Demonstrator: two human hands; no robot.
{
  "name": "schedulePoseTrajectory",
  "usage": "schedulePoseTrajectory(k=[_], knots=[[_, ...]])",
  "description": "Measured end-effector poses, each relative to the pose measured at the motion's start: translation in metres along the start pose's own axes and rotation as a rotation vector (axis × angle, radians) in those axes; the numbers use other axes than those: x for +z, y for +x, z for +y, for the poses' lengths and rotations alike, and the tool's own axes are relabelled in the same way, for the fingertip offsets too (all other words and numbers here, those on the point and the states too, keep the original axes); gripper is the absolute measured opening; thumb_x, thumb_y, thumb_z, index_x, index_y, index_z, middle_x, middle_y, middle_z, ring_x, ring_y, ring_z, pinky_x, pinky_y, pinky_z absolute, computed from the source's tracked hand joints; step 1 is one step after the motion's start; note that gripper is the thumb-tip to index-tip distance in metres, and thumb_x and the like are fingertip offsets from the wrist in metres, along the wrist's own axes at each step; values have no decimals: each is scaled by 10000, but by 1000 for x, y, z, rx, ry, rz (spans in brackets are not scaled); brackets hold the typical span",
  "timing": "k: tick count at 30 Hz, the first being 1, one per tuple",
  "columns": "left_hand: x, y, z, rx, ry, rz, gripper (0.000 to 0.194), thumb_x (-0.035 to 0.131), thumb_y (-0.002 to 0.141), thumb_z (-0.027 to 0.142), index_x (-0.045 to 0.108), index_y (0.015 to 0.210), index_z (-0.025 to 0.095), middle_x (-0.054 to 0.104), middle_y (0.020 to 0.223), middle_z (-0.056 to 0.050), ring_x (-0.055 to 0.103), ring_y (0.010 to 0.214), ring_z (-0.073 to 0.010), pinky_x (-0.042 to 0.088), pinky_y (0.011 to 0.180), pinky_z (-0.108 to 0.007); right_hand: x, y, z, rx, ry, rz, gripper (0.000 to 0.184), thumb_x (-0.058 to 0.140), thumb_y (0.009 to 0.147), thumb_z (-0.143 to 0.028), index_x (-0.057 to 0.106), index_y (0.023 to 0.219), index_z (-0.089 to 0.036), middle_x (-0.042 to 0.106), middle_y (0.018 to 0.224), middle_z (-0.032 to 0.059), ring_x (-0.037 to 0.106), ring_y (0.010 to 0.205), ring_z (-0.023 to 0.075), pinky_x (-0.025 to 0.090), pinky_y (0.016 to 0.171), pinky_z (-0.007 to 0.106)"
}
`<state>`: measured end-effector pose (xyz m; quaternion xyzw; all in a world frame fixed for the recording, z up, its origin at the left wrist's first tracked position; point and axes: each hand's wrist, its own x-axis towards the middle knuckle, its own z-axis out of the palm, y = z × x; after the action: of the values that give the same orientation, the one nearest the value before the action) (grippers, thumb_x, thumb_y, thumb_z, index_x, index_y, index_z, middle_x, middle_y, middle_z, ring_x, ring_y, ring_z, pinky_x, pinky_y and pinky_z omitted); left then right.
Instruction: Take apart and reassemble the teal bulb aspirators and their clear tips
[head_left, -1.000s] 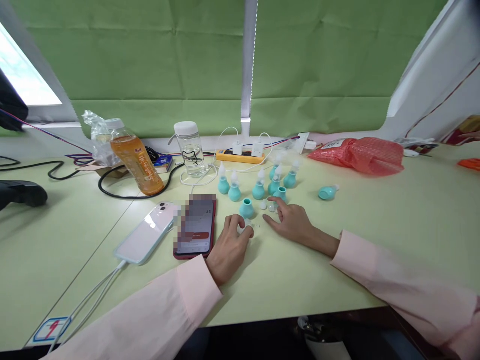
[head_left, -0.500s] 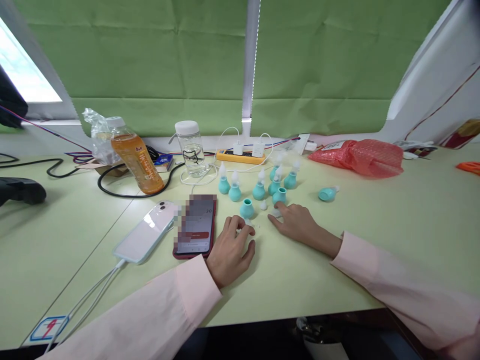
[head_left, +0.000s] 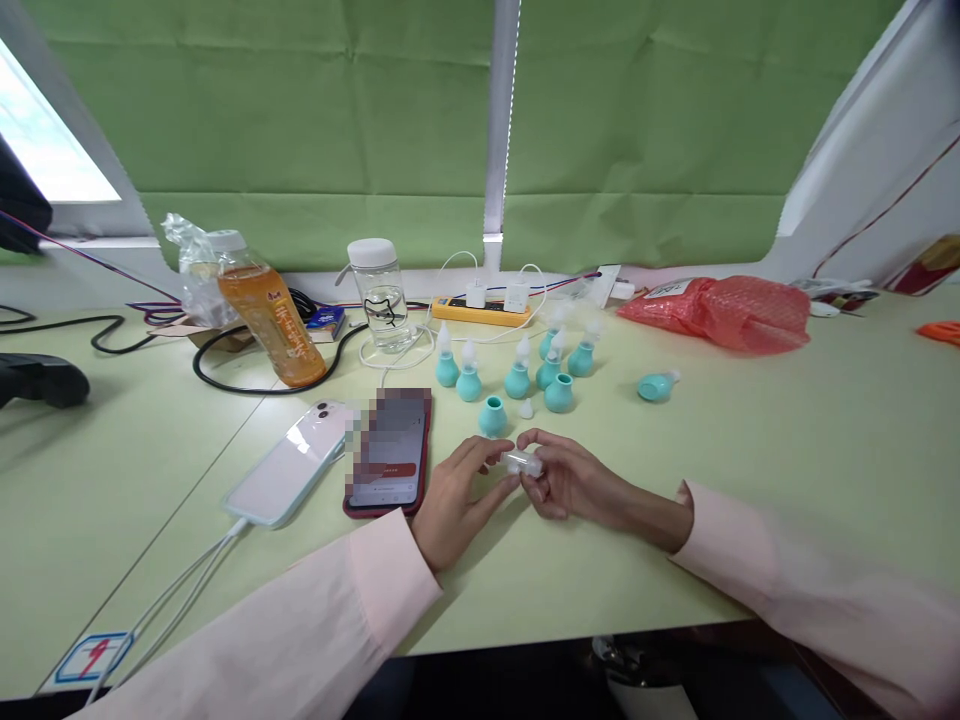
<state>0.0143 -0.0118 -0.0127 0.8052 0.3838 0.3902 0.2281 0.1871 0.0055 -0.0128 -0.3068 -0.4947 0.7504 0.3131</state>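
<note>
Low over the table, my left hand and my right hand meet fingertip to fingertip. Between them is a small clear plastic nozzle piece, lying sideways; my left fingers pinch its left end and my right fingers its right end. Fingertips partly cover it, so I cannot tell whether it is one part or two. Just beyond stand two teal squeeze bulbs with open tops, a nearer bulb and a farther bulb. A small whitish tip sits between those bulbs.
Several teal bulbs with clear nozzles stand behind; another bulb lies on its side at right. Left are a red-cased phone, a pale phone, a tea bottle and a water bottle. Behind are a power strip and red bubble wrap.
My right hand has left the table beside the farther bulb and come toward me. Both hands now meet on the clear piece. The clear parts that lay by the bulbs are gone from there.
</note>
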Motion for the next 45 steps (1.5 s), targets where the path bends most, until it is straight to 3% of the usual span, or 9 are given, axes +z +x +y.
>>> schedulePoseTrajectory(k=[4, 7, 10, 14, 19, 23, 30, 45], knots=[[0, 0, -2, 53, -61, 41, 162, 500, 785, 211, 561, 924, 153, 548, 806, -40, 511, 725, -123, 434, 675, -254, 4, -3, -2, 161, 253, -112, 85, 350, 778, -263, 360, 855, -229, 423, 523, -73, 349, 352, 48, 282, 423, 193], [2, -1, -2, 81, -66, 45, 165, 492, 790, 194, 588, 914, 140, 549, 777, -47, 524, 724, -126, 440, 661, -252, 4, -4, -2, 180, 293, -149, 82, 357, 794, -264, 375, 865, -226, 444, 539, -64, 378, 367, 52, 279, 433, 196], [3, -1, -2, 111, -69, 93, 167, 477, 798, 171, 609, 899, 149, 560, 815, -57, 536, 770, -130, 447, 688, -252, 4, -2, 0, 142, 293, -129, 55, 385, 816, -260, 390, 835, -209, 466, 538, -61, 371, 353, 38, 252, 416, 182], [2, -2, -4, 149, 4, 178, 163, 498, 783, 150, 623, 886, 160, 544, 866, -66, 518, 785, -131, 449, 695, -262, 4, 0, 5, 46, 291, -81, 155, 387, 839, -298, 375, 740, -179, 522, 549, -29, 433, 393, 44, 251, 401, 164], [3, -2, -7, 266, 208, 240, 167, 533, 760, 153, 615, 902, 182, 524, 827, -58, 460, 728, -132, 431, 616, -267, 8, 0, 10, -29, 165, -64, 190, 378, 843, -347, 343, 754, -183, 618, 630, 35, 501, 391, 80, 333, 410, 191], [3, -2, -5, 381, 405, 301, 113, 552, 739, 123, 615, 813, 181, 546, 773, -51, 441, 699, -138, 404, 584, -274, 10, -1, 14, -96, 63, 14, 206, 397, 831, -376, 321, 775, -192, 633, 645, 33, 529, 387, 105, 372, 416, 216], [1, -2, -4, 527, 511, 276, 130, 559, 703, 39, 572, 778, 145, 583, 718, -34, 427, 699, -151, 382, 578, -278, 14, -2, 19, -167, -9, 98, 228, 398, 827, -396, 289, 762, -207, 628, 636, 9, 538, 403, 109, 379, 423, 220], [-7, 2, -4, 569, 569, 45, 137, 411, 790, 56, 545, 783, 84, 517, 755, -94, 396, 749, -185, 413, 610, -321, 14, -1, 16, -143, -100, 109, 268, 392, 815, -436, 268, 747, -208, 623, 598, 6, 506, 350, 100, 354, 380, 206]])
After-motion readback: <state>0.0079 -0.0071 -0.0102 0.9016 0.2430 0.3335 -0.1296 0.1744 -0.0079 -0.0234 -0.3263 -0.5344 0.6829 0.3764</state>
